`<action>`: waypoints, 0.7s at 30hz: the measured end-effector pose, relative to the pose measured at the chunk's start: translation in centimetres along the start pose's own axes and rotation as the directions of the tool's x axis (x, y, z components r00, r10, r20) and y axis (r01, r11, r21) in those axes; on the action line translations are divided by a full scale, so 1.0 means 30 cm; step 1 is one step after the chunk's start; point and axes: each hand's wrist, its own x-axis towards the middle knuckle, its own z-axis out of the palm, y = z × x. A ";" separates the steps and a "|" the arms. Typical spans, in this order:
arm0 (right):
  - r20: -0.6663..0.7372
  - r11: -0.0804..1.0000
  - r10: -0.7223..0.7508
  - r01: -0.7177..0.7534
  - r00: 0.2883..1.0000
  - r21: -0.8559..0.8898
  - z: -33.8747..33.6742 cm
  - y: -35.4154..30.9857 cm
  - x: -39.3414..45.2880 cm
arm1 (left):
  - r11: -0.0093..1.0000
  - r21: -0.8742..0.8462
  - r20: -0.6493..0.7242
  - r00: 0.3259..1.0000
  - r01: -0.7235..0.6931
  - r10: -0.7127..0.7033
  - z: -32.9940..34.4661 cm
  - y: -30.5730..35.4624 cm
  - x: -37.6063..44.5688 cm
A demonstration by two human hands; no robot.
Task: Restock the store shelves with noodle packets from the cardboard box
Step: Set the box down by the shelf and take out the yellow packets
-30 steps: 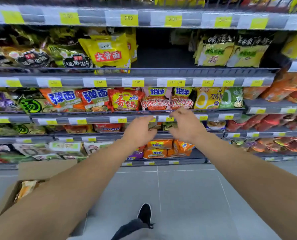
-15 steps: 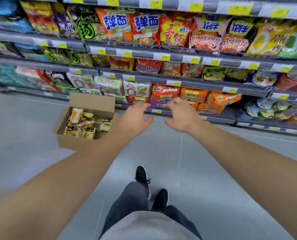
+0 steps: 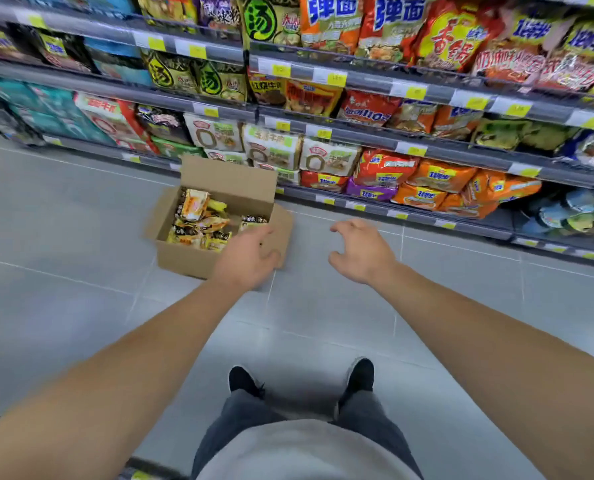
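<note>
An open cardboard box point(image 3: 184, 258) stands on the grey floor in front of the bottom shelf, with several yellow and orange noodle packets point(image 3: 198, 220) inside. My left hand point(image 3: 247, 258) hovers over the box's near right corner, fingers loosely bent, holding nothing. My right hand point(image 3: 361, 251) hangs in the air to the right of the box, fingers spread and slightly curled, also empty. The store shelves point(image 3: 375, 140) run across the top of the view, packed with noodle bags.
Grey tiled floor point(image 3: 81, 306) spreads around the box and under my two black shoes point(image 3: 243, 381). Shelf rails carry yellow price tags point(image 3: 410, 150). The bottom shelf point(image 3: 462, 223) juts out low at the right.
My view has swung down from the upper shelves to the floor and box. Both hands have dropped away from the shelf rail and spread apart, the left one now over the box.
</note>
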 end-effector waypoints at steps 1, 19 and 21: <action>0.007 1.000 0.006 -0.006 1.000 0.011 0.046 -0.080 0.021 | 1.000 -0.004 0.010 1.000 0.005 -0.005 -0.044 -0.089 -0.013; 0.242 0.987 0.112 -0.136 0.964 0.085 0.409 -0.562 0.555 | 0.964 -0.006 0.170 0.950 0.265 -0.261 -0.302 -0.844 0.298; 0.268 0.984 0.122 -0.152 0.956 0.095 0.447 -0.580 0.664 | 0.956 0.001 0.201 0.937 0.293 -0.287 -0.305 -0.907 0.396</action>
